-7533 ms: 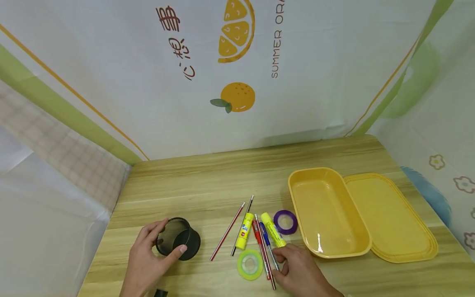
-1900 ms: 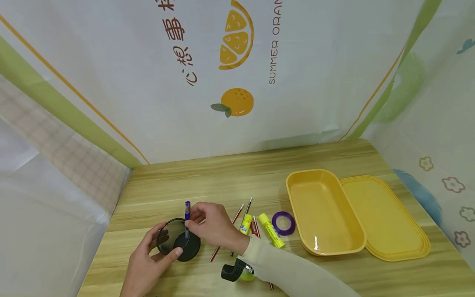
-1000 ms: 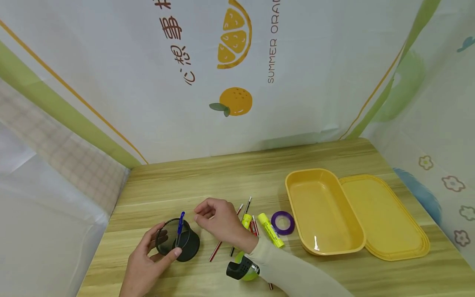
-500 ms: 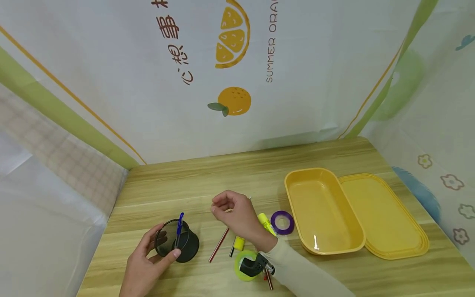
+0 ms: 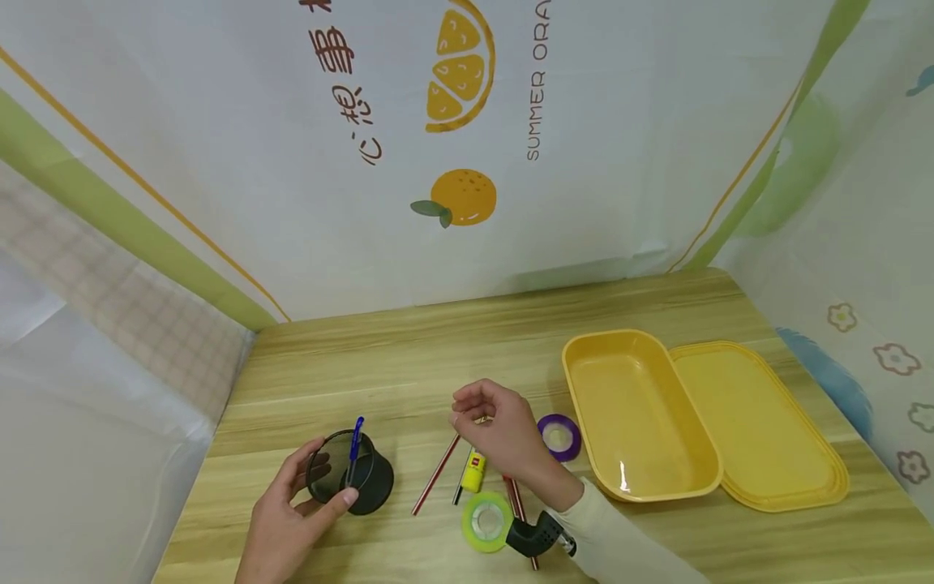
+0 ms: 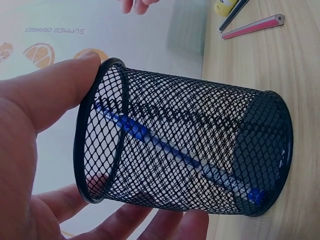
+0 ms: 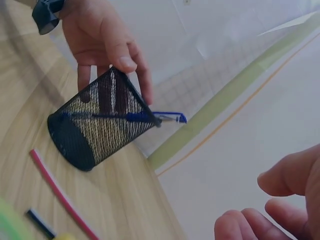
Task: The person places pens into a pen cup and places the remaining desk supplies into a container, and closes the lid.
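My left hand (image 5: 288,519) grips a black mesh pen cup (image 5: 375,487) by its rim, thumb on one side and fingers round the other. In the left wrist view a blue pen (image 6: 175,152) leans inside the cup, its blue end at the mouth. My right hand (image 5: 507,430) is held over the loose stationery with fingers loosely bent and nothing between them. Below it lie a red pencil (image 5: 435,474), a black pencil (image 5: 457,493) and a yellow glue stick (image 5: 473,472). Red-barrelled writing tools (image 5: 516,503) lie partly under the right wrist. A second glue stick is hidden by this hand.
A green tape roll (image 5: 470,535) lies near the right wrist's black camera mount (image 5: 533,535). Beyond the right hand is a purple tape roll (image 5: 576,442). A yellow box (image 5: 642,422) stands to the right, with its lid (image 5: 759,422) beside it.
My right hand brought the blue pen to the cup, let go of it inside, then moved right, back over the stationery. My left hand has kept its grip on the cup.
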Motion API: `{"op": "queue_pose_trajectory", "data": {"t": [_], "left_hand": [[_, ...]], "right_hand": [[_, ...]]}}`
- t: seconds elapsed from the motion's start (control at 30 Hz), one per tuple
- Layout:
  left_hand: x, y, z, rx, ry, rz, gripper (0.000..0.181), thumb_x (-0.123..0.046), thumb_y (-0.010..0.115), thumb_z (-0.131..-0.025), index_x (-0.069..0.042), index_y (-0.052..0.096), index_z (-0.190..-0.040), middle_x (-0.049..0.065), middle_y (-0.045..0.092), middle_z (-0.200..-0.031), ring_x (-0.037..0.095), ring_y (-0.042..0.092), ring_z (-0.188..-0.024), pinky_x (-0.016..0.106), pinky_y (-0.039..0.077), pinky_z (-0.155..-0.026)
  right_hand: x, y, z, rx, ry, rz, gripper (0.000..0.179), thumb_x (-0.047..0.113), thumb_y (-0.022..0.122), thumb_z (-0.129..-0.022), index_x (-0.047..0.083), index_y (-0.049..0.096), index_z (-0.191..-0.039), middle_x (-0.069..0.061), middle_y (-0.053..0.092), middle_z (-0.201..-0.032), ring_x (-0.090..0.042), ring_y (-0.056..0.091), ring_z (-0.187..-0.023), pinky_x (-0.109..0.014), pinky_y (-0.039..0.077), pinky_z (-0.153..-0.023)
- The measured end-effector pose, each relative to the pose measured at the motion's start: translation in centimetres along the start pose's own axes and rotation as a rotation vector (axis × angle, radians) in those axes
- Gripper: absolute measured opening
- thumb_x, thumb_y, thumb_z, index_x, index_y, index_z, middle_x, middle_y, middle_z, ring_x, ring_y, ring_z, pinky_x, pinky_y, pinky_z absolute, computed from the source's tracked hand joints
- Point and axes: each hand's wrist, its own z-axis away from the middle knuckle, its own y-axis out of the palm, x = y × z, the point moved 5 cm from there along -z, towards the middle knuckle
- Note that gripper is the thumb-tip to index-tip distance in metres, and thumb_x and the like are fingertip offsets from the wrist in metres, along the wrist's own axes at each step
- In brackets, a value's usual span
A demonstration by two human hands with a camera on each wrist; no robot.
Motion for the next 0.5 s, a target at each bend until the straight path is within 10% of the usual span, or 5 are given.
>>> {"op": "queue_pose_trajectory", "data": {"t": [0.5], "left_hand": [[-0.1, -0.1, 0.0, 0.003, -0.018, 0.022, 0.088, -0.041, 0.091, -0.085, -0.026, 0.044, -0.158, 0.012, 0.058, -0.15, 0.029, 0.063, -0.128, 0.018, 0.059, -0.083]], "right_hand": [[-2.6, -2.7, 2.0, -0.023, 0.098, 0.1, 0.028, 0.01, 0.082, -0.09, 0.003, 0.072, -0.115, -0.011, 0.073, -0.107, -0.015, 0.069, -0.09, -0.021, 0.059, -0.08]]}}
